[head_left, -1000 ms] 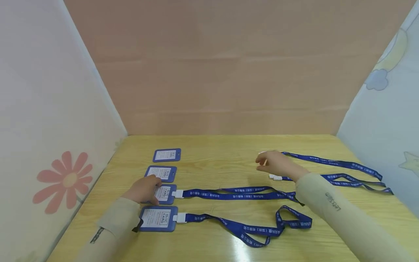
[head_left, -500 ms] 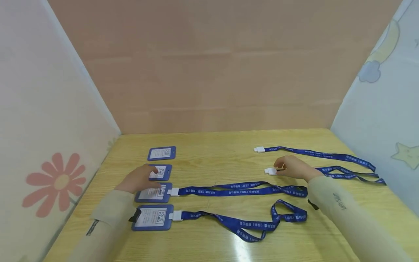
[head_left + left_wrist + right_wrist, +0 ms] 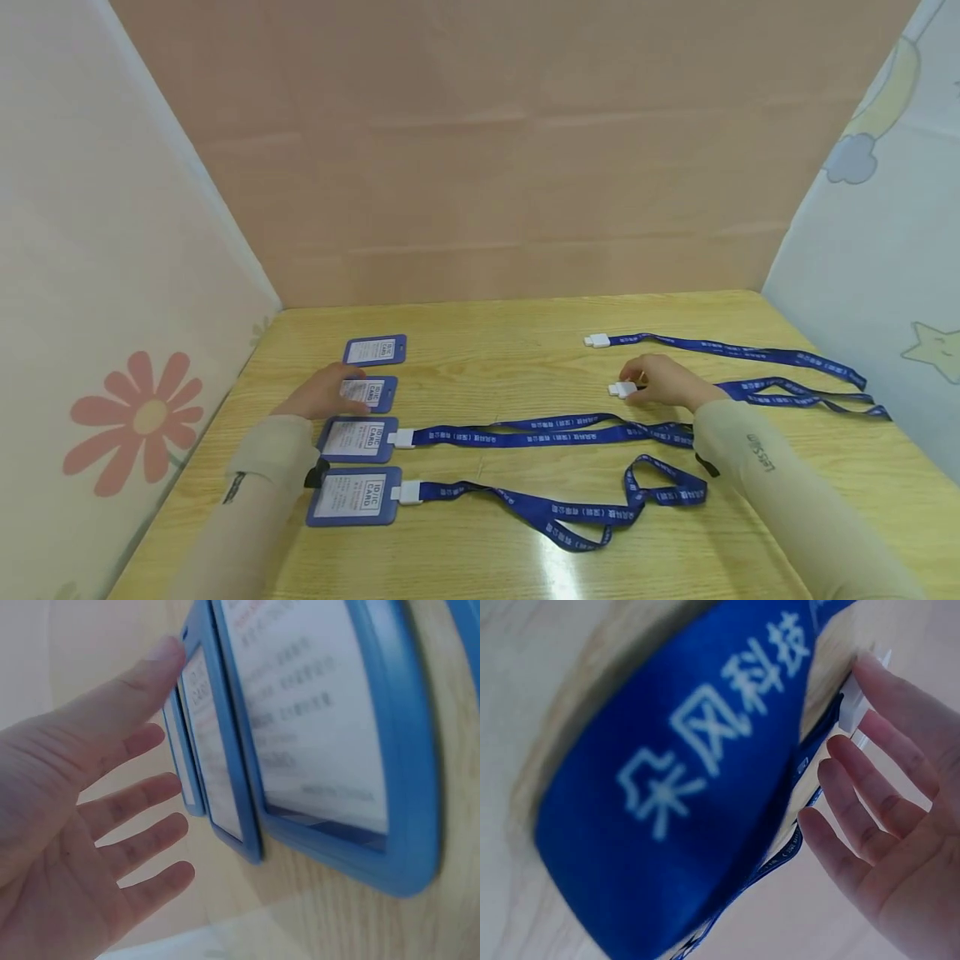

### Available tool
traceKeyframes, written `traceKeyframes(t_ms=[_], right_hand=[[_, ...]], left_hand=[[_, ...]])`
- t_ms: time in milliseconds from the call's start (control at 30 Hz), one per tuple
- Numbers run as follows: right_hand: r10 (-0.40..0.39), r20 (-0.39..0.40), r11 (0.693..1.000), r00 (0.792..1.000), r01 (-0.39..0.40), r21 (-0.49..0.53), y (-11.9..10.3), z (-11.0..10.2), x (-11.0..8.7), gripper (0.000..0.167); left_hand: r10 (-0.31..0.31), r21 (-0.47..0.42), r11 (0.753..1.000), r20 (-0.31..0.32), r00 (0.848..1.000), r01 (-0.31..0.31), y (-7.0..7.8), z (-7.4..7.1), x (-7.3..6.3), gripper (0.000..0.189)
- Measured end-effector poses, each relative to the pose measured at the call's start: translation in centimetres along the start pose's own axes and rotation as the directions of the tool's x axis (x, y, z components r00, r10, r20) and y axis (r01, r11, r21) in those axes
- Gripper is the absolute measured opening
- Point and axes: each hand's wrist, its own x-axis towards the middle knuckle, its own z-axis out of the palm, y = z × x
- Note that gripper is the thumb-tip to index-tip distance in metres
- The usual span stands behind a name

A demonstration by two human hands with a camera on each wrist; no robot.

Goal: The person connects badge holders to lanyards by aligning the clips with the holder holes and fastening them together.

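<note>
In the head view my left hand (image 3: 321, 393) spans the left end of a blue card holder (image 3: 384, 394), the second from the back, with thumb and fingers at its two long edges. The left wrist view shows the fingers loosely straight and the thumb tip at the edge of the middle holder (image 3: 251, 838). My right hand (image 3: 663, 383) pinches the white clip (image 3: 621, 389) of a blue lanyard (image 3: 780, 402) between thumb and index finger. In the right wrist view the other fingers are spread beside the clip (image 3: 850, 709), and a printed blue strap (image 3: 682, 780) fills the foreground.
Another card holder (image 3: 375, 350) lies at the back left. A loose lanyard (image 3: 750, 352) lies at the back right. Nearer, two card holders (image 3: 358, 439) (image 3: 354, 497) have lanyards (image 3: 525, 436) attached, stretched rightward across the wooden table (image 3: 480, 350). Cloth-covered walls (image 3: 525, 167) enclose the table.
My left hand has moved from the third card holder back to the second. My right hand has come down from above the table onto the white clip of the lanyard.
</note>
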Motion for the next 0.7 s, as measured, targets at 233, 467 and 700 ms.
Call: traceKeyframes(t_ms=[233,467,700], right_hand=[[0.0,-0.003,1.0,1.0,0.0,-0.009,0.3,0.1,0.0,0.032],[-0.012,-0.003,1.0,1.0,0.012,-0.014,0.3,0.3,0.1,0.029],[-0.01,-0.009,1.0,1.0,0.01,-0.021,0.2,0.2,0.3,0.028]], left_hand=[[-0.005,-0.01,1.0,-0.009,1.0,0.005,-0.7,0.3,0.2,0.072],[0.03,0.016,0.999,-0.005,1.0,-0.03,-1.0,0.5,-0.2,0.076],[0.046,0.012,0.999,-0.008,0.999,-0.046,-1.4,0.5,-0.2,0.071]])
